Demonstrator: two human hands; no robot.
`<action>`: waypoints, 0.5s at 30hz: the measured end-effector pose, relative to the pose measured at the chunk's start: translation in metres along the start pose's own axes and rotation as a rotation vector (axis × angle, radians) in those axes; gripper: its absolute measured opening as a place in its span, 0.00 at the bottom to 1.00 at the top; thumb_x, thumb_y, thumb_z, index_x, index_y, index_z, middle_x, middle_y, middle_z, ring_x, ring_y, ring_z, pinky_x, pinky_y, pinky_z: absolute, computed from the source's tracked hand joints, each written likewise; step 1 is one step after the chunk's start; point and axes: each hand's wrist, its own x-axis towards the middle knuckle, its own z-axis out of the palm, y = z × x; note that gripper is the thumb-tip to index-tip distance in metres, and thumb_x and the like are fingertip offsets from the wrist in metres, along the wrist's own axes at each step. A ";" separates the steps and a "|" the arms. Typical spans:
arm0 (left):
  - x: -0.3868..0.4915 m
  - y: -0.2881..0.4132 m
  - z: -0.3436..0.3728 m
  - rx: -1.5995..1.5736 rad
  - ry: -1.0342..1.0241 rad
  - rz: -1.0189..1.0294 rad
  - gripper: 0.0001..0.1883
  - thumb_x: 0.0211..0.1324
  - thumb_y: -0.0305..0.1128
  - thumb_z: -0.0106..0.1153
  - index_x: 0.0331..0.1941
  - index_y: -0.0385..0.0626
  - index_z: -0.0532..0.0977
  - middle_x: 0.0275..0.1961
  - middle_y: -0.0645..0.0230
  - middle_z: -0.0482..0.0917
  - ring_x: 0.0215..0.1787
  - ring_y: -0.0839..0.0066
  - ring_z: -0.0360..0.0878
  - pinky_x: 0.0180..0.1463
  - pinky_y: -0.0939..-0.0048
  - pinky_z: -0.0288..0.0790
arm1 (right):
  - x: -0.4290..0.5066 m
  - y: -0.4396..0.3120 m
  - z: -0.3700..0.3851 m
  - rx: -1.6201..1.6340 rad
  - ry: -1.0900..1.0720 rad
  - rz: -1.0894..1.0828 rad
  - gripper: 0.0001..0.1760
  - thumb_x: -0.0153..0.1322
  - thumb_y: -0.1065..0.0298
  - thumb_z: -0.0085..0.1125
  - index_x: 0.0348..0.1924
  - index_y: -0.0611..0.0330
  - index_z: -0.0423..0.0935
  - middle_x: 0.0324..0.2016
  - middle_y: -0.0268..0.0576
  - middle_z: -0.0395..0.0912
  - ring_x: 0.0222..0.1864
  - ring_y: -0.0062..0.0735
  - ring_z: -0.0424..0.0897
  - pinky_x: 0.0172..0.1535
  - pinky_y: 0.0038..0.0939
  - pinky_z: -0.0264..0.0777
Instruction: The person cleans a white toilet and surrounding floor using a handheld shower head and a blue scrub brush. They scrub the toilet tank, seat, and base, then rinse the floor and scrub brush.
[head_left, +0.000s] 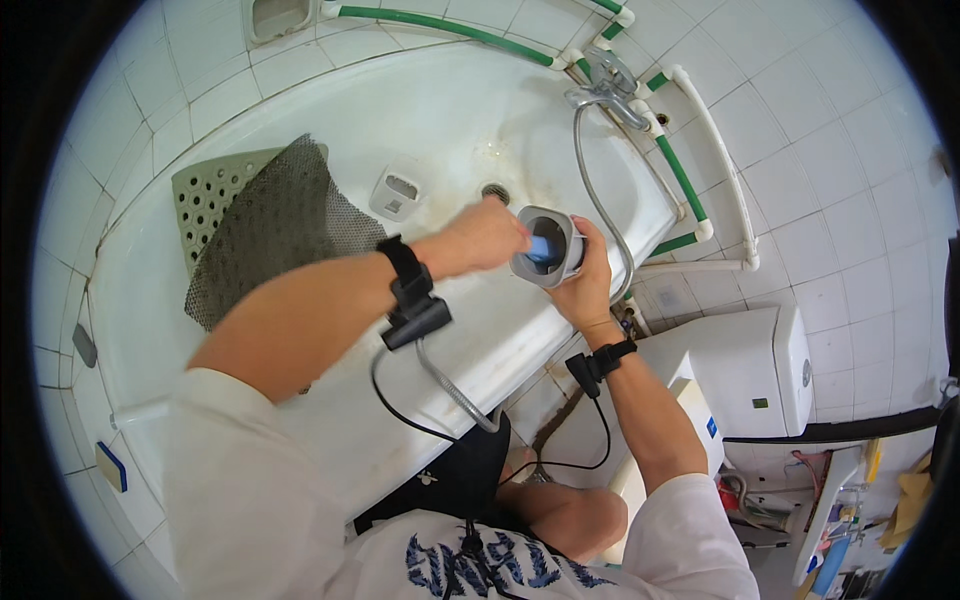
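A grey plastic container (523, 271) with a squared rim is tilted so its open mouth faces left. My right hand (589, 289) grips its outer wall from the right. Reaching in from the left, my left hand (484, 236) holds a light-blue object (538, 249) that sits partly inside the container's mouth. Its far end is hidden in the dark interior, so I cannot tell whether it is a brush or a cloth. Both hands are above the white bathtub (442, 300), near its drain (495, 193).
A white plastic lid-like part (397, 189) lies in the tub. Beside it are a dark mesh mat (277, 232) and a green perforated bath mat (214, 176). A shower hose (589, 172) hangs from the wall mixer tap (611, 86). A white toilet (720, 375) stands at right.
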 end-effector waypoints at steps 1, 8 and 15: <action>-0.001 -0.004 -0.003 0.187 0.054 0.014 0.15 0.65 0.38 0.64 0.51 0.48 0.90 0.32 0.53 0.89 0.30 0.60 0.87 0.39 0.60 0.79 | 0.000 0.000 0.000 -0.025 -0.009 -0.043 0.53 0.55 0.70 0.88 0.69 0.63 0.66 0.60 0.55 0.77 0.58 0.55 0.82 0.60 0.42 0.79; -0.020 -0.013 0.016 -0.115 0.093 0.033 0.15 0.71 0.42 0.61 0.49 0.46 0.89 0.31 0.60 0.87 0.27 0.68 0.83 0.33 0.65 0.75 | 0.001 -0.001 0.002 0.064 -0.021 0.131 0.52 0.55 0.74 0.85 0.69 0.62 0.66 0.62 0.57 0.75 0.63 0.59 0.78 0.64 0.44 0.77; -0.023 -0.024 -0.008 -0.793 -0.078 -0.648 0.13 0.74 0.41 0.60 0.52 0.47 0.83 0.22 0.77 0.67 0.18 0.84 0.51 0.20 0.75 0.43 | 0.002 -0.004 0.002 -0.123 -0.003 -0.060 0.51 0.54 0.78 0.82 0.69 0.62 0.65 0.66 0.57 0.72 0.65 0.61 0.76 0.65 0.45 0.77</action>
